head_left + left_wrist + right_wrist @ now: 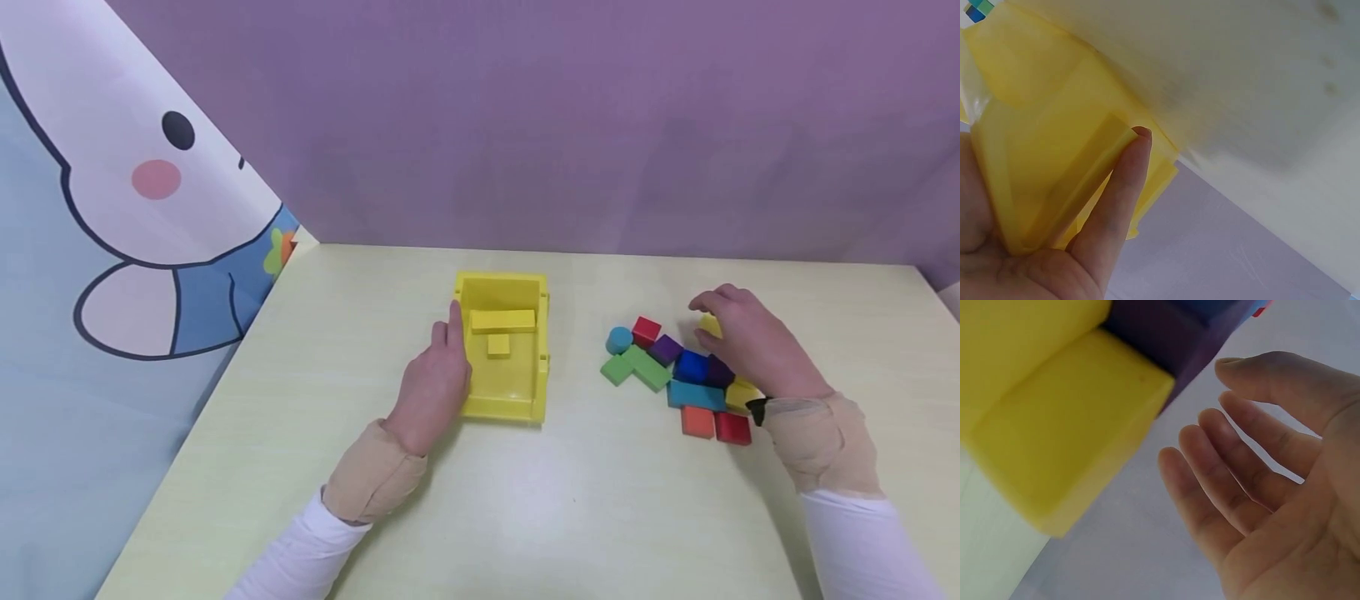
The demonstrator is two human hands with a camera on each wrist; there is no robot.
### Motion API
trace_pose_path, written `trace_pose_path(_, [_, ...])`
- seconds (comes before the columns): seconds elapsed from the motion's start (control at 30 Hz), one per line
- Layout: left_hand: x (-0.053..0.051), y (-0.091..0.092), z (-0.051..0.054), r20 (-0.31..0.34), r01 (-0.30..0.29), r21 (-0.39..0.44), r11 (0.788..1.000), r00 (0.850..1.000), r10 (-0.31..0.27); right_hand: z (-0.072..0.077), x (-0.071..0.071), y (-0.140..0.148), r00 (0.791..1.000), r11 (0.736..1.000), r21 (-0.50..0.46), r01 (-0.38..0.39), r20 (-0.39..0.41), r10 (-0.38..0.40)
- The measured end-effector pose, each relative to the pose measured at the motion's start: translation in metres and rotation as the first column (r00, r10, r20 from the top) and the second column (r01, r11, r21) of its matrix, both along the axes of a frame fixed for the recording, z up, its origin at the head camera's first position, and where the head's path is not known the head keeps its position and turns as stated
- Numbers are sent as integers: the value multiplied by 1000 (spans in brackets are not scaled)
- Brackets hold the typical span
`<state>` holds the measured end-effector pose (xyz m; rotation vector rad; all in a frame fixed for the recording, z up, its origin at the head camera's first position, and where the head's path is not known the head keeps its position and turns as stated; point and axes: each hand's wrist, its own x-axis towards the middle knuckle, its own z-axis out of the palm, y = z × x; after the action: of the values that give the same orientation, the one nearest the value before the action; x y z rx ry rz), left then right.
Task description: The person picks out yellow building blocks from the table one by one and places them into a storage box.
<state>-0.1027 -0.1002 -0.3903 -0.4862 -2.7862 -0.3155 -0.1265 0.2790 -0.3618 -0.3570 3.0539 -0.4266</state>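
Note:
In the head view my left hand (433, 383) lies along the left side of a yellow plastic box (542, 333). Its fingers are fairly straight and touch the outer wall, as the left wrist view also shows with a finger (1125, 181) against it. Inside the box are a long yellow block (502, 321) and a small yellow block (498, 347). My right hand (761, 342) hovers over the right end of a block group, fingers spread and slightly bent. A yellow block (711, 326) shows between its thumb and forefinger, partly hidden; the right wrist view shows nothing held.
Beside the right hand lie a blue block (690, 367), a teal bar (696, 395), an orange block (697, 422), a red block (733, 429) and a yellow block (738, 393). Green blocks (647, 367) and a blue cylinder (618, 340) sit left of them. A purple backdrop (562, 125) rises behind the table.

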Motion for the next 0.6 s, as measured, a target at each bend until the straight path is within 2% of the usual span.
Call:
trace_pose_path(0.23, [0, 1, 1, 7, -5, -1, 1000, 1000, 5, 0, 0, 3, 1000, 1000, -1, 16, 10, -16])
trace_pose_path(0.6, [-1, 2, -1, 24, -22, -17, 1000, 999, 22, -5, -4, 11, 990, 998, 22, 53, 129, -55])
